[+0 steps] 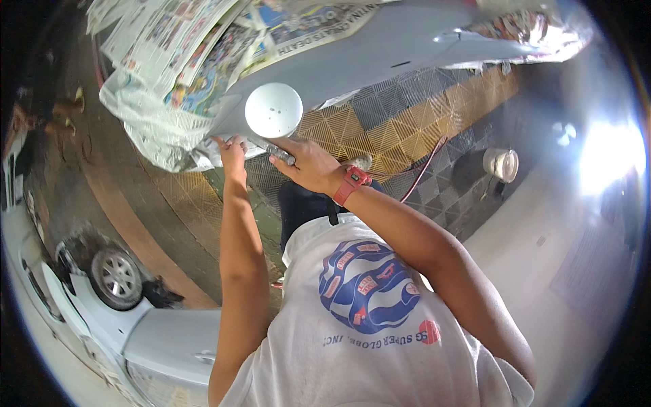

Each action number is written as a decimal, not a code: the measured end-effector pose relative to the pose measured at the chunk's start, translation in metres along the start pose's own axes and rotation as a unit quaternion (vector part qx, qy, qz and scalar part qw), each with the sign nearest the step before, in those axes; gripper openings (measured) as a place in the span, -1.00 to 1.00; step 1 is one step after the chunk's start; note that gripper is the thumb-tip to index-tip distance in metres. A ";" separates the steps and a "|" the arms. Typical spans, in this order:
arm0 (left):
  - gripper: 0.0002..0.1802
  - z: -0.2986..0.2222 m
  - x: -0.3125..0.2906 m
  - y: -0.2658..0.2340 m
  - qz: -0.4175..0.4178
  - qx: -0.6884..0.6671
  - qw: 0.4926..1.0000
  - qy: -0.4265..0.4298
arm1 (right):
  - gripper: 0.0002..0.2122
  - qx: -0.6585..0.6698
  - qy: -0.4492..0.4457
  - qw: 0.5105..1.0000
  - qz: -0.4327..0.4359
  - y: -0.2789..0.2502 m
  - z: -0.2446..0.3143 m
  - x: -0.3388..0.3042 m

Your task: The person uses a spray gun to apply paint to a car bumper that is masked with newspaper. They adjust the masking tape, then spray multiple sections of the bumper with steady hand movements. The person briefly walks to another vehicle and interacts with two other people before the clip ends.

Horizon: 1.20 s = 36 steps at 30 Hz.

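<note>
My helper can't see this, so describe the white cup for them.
Find the grey panel beside the newspaper sheets. At its near edge, look above the right hand with the red watch. The white cup there stands out from the printed sheets by its round, dark-speckled top.

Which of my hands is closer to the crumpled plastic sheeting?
Left. Your left hand is near the right end of the plastic sheeting; your right hand, farther right, holds the metal tool beside the white cup.

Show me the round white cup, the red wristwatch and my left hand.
Round white cup (273, 110): head view, middle of its round face.
Red wristwatch (355, 178): head view, on its display.
Left hand (233, 154): head view, back of the hand.
</note>
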<state>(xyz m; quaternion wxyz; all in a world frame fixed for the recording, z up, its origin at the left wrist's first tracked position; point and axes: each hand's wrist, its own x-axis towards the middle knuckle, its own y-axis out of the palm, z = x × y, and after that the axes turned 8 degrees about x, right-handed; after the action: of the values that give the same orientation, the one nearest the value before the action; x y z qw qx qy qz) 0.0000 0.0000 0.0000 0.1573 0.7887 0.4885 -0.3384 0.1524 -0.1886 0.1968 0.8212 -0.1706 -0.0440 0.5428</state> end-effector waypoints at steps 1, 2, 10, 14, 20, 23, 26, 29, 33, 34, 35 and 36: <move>0.20 -0.010 -0.004 0.010 -0.022 0.013 1.000 0.014 | -0.55 0.002 -0.007 1.000 -0.018 -0.006 0.001 -0.004; 0.19 -0.019 -0.010 0.022 -0.045 0.024 0.998 0.029 | -0.58 0.004 -0.015 0.999 -0.034 -0.013 0.003 -0.009; -0.03 -0.079 -0.124 0.155 -0.076 0.536 0.640 0.546 | -0.64 -0.004 0.006 0.989 -0.151 -0.094 -0.016 -0.075; 0.00 -0.129 -0.104 0.210 -0.021 0.706 0.391 0.590 | -0.68 0.020 0.017 0.974 -0.227 -0.132 -0.034 -0.118; -0.01 -0.193 -0.088 0.274 0.042 0.788 0.177 0.588 | -0.71 0.058 0.077 0.967 -0.237 -0.177 -0.064 -0.174; -0.03 -0.210 -0.097 0.342 0.043 0.768 0.086 0.633 | -0.72 0.096 0.054 0.962 -0.251 -0.192 -0.086 -0.191; -0.04 -0.213 -0.100 0.417 0.056 0.744 -0.006 0.666 | -0.74 0.105 0.043 0.953 -0.280 -0.209 -0.110 -0.205; -0.04 -0.190 -0.099 0.461 0.077 0.749 -0.108 0.650 | -0.76 0.105 0.013 0.942 -0.320 -0.228 -0.136 -0.221; -0.04 -0.137 -0.088 0.472 0.135 0.790 -0.222 0.556 | -0.70 0.143 0.037 0.939 -0.311 -0.254 -0.180 -0.253; -0.04 -0.124 -0.084 0.468 0.154 0.794 -0.261 0.526 | -0.68 0.188 0.022 0.930 -0.315 -0.259 -0.193 -0.258; -0.03 -0.113 -0.080 0.462 0.170 0.791 -0.299 0.506 | -0.65 0.235 0.008 0.918 -0.320 -0.262 -0.207 -0.262; -0.03 -0.102 -0.075 0.456 0.185 0.789 -0.320 0.491 | -0.64 0.229 0.006 0.912 -0.339 -0.263 -0.219 -0.266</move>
<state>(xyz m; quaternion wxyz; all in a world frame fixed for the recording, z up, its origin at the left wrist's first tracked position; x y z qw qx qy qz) 0.4162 -0.2066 0.0879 0.8496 -0.1280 0.4924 -0.1394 0.3311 -0.5734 0.1081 0.9727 0.0438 0.0313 0.2258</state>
